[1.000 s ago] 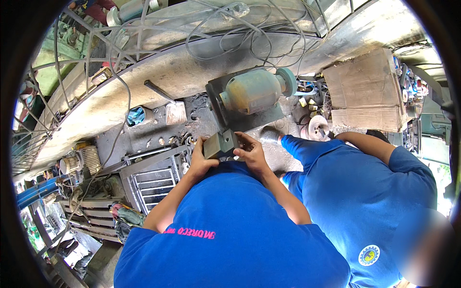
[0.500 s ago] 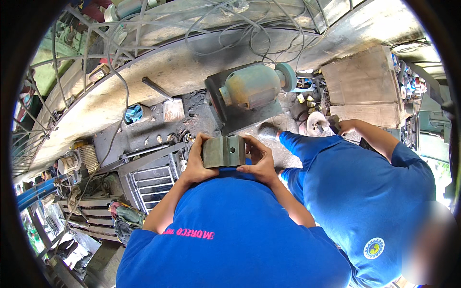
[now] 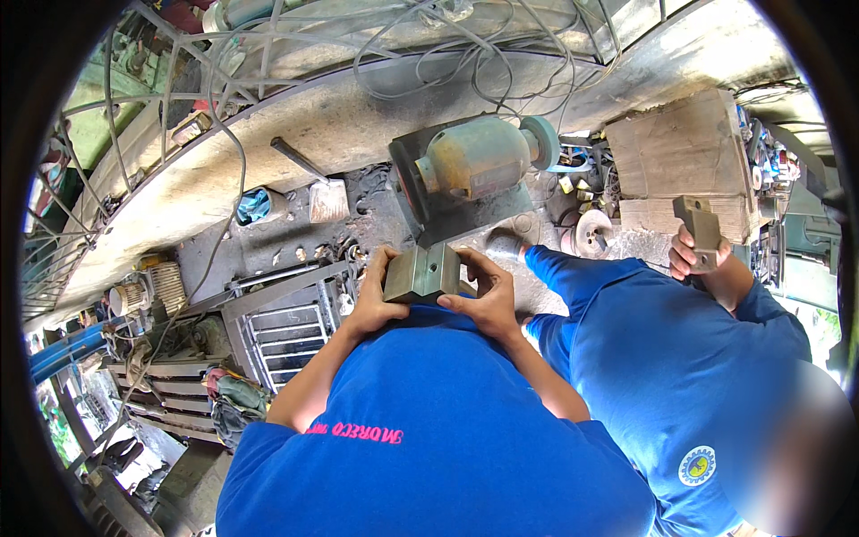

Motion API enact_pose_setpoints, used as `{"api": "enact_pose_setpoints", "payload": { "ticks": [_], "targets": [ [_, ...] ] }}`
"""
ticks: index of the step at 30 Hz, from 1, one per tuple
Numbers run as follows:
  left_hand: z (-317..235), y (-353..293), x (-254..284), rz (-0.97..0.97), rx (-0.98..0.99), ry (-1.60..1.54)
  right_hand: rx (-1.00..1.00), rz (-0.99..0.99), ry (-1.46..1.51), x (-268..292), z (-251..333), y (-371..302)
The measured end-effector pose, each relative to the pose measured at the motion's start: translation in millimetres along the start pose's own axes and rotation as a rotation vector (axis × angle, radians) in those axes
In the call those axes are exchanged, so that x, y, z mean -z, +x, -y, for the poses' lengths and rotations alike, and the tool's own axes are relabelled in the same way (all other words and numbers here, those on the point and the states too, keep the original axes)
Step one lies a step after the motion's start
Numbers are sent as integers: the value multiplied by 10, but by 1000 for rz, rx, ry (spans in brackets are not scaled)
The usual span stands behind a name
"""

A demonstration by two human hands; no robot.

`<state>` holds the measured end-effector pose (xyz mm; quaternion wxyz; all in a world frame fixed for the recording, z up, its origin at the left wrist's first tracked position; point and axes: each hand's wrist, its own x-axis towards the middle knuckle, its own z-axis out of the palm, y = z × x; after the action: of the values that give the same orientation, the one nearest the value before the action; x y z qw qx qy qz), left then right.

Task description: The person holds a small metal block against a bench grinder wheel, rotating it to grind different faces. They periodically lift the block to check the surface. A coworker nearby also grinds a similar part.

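Note:
In front of my chest I hold a grey metal block [image 3: 420, 274] with a V-shaped groove across it and a small round hole. My left hand [image 3: 370, 302] grips its left end, thumb on the near side and fingers along the far side. The other end sits between the thumb and fingers of my right hand [image 3: 488, 301]. Just beyond the block stands a green bench grinder [image 3: 474, 159] on a dark plate. To my right, a co-worker in a blue shirt lifts a notched metal block [image 3: 701, 231] in one hand [image 3: 687, 252].
A metal grate frame [image 3: 284, 333] stands at left, near a slatted wooden rack [image 3: 165, 394]. A dustpan-like scoop [image 3: 328, 200] and a bucket [image 3: 259, 206] sit along the wall. Cables [image 3: 465, 40] hang beyond the grinder. Flattened cardboard [image 3: 676, 148] leans at far right.
The block in my hands has tilted, so its V groove now shows more plainly. The co-worker's hand has swung right and up with the notched block.

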<state>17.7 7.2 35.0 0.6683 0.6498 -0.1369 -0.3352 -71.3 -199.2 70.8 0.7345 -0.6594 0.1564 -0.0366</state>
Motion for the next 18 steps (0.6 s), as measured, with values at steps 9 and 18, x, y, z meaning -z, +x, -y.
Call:
{"api": "enact_pose_setpoints", "payload": {
  "ticks": [9, 18],
  "targets": [
    [26, 60, -36, 58, 254, -335, -48, -39, -56, -15, -37, 81],
    [132, 178, 18, -99, 24, 130, -152, 121, 144, 131, -419, 254]
  ]
}}
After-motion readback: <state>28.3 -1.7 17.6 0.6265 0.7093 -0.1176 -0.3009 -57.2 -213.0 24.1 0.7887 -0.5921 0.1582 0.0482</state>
